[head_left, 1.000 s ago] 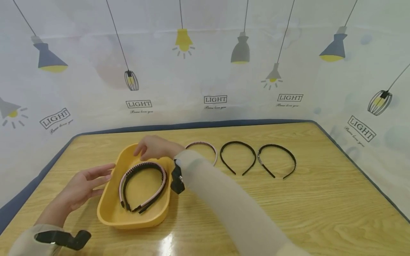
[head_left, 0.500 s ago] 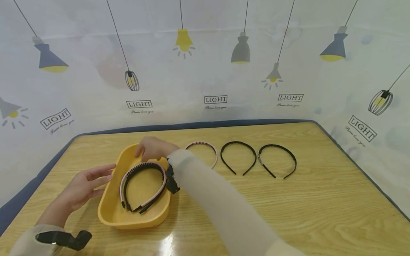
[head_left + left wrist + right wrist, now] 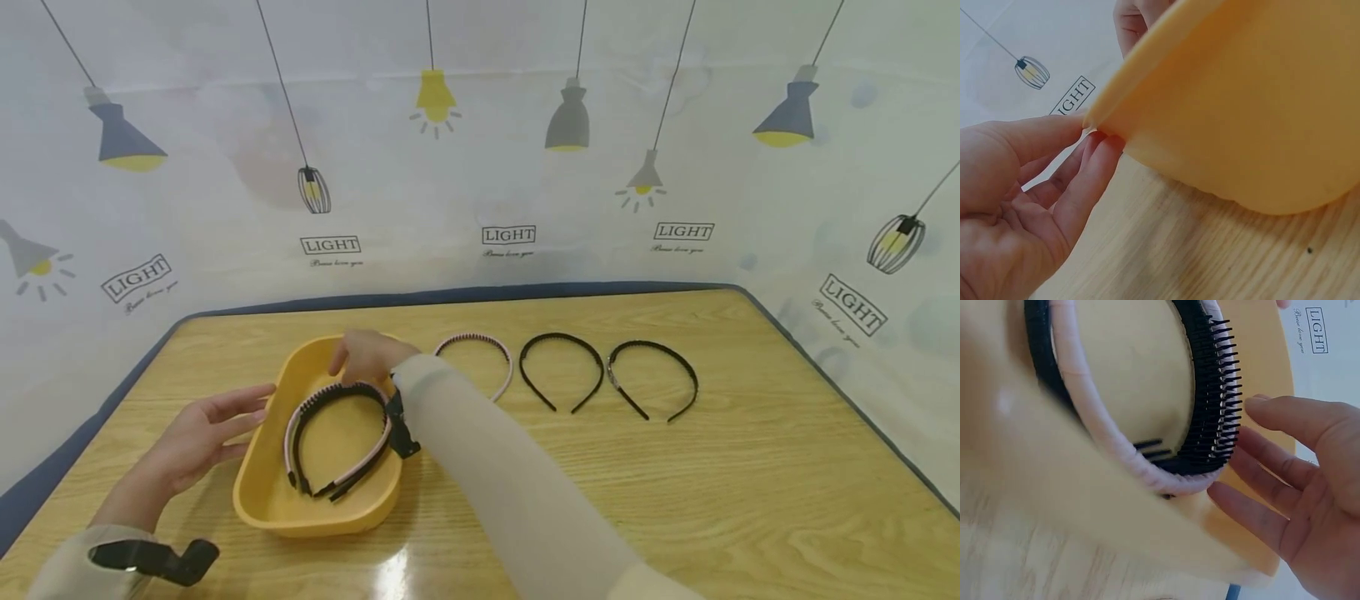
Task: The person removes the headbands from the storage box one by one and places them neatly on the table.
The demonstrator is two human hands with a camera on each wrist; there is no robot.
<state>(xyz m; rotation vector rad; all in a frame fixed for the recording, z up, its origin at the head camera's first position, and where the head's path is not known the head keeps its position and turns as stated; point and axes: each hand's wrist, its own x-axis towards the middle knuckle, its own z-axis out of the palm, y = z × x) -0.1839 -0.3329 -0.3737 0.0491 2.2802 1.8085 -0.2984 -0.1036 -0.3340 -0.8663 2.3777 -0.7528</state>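
My left hand (image 3: 198,437) holds the left rim of a yellow basket (image 3: 322,528); in the left wrist view its thumb lies on the lip and its fingers sit beneath. Inside the basket lie pink and black headbands (image 3: 1075,369), stacked, with comb teeth along their inner curves. My right hand (image 3: 367,354) reaches into the far end of the basket. Seen from the right wrist, its fairly straight fingertips (image 3: 1219,492) touch or nearly touch the curved top of the headbands, and the thumb stands apart. Exactly how many headbands are stacked is hard to tell.
To the basket's right, a pink headband (image 3: 504,387), a plain black headband (image 3: 558,337) and a black headband with a decorated side (image 3: 693,382) lie in a row on the wooden table (image 3: 637,492). A lamp-printed cloth (image 3: 420,192) rises behind the table.
My right hand has moved slightly right and down, closer to the headbands in the basket. The left hand keeps its place at the rim. The whole head view has shifted a little.
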